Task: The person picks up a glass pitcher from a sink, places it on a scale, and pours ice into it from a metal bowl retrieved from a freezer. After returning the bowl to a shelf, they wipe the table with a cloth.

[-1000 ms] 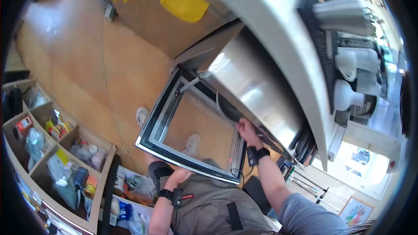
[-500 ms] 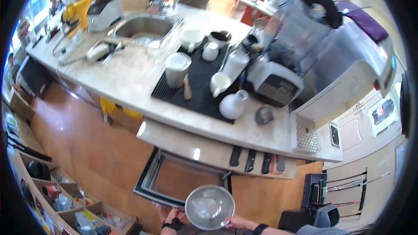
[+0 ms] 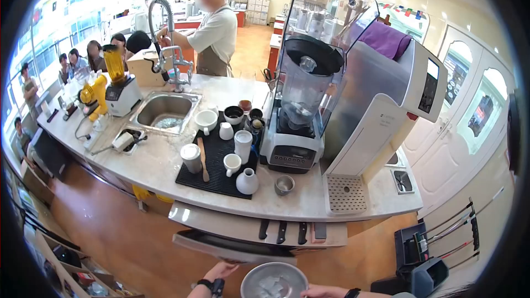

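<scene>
The left hand (image 3: 221,270) is low in view, its fingers loosely spread and holding nothing, just under the dark glass-fronted door (image 3: 237,247). Beside it, the round shiny steel bowl (image 3: 273,282) with ice pieces sits below the pale marble tabletop (image 3: 160,157). The right hand (image 3: 317,291) grips the bowl's rim. The step in hand seems to be carrying the bowl; the next move calls for lifting it to a free spot.

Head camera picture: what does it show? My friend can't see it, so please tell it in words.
A person's right hand holds a metal bowl of pale chunks at the bottom edge, left hand beside it. Above, a counter carries cups on a black mat, a blender and a sink; people stand beyond.
</scene>
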`<state>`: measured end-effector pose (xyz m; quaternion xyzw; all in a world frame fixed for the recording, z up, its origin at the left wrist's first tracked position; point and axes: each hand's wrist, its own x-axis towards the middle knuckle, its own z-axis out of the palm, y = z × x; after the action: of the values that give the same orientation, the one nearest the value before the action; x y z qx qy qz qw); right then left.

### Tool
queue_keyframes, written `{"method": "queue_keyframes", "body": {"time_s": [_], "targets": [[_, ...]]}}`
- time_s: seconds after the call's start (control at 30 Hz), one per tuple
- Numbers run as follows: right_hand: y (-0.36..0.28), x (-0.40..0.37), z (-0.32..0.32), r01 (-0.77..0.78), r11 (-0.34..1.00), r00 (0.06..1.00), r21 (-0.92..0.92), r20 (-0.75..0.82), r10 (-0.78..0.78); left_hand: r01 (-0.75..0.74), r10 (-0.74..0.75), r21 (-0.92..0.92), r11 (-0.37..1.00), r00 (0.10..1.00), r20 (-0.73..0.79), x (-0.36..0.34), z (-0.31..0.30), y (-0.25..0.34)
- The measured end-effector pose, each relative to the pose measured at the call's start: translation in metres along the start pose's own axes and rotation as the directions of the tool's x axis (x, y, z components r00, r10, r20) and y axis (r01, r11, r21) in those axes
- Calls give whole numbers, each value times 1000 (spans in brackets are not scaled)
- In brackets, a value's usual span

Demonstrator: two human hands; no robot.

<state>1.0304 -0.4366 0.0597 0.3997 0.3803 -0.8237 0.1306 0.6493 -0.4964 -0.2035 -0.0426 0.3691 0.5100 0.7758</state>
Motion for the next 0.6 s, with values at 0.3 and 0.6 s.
{"method": "queue_keyframes", "body": {"time_s": [0.3,0.6], "targets": [[-144,7,79,-134,969,991,-206,-45,127,-204,91,376,904,951,296,-22,54,72],[-277,142,260,-131,967,988,-217,-113,109,-173,241,463,869,966,-91,-272,-69,137]]}}
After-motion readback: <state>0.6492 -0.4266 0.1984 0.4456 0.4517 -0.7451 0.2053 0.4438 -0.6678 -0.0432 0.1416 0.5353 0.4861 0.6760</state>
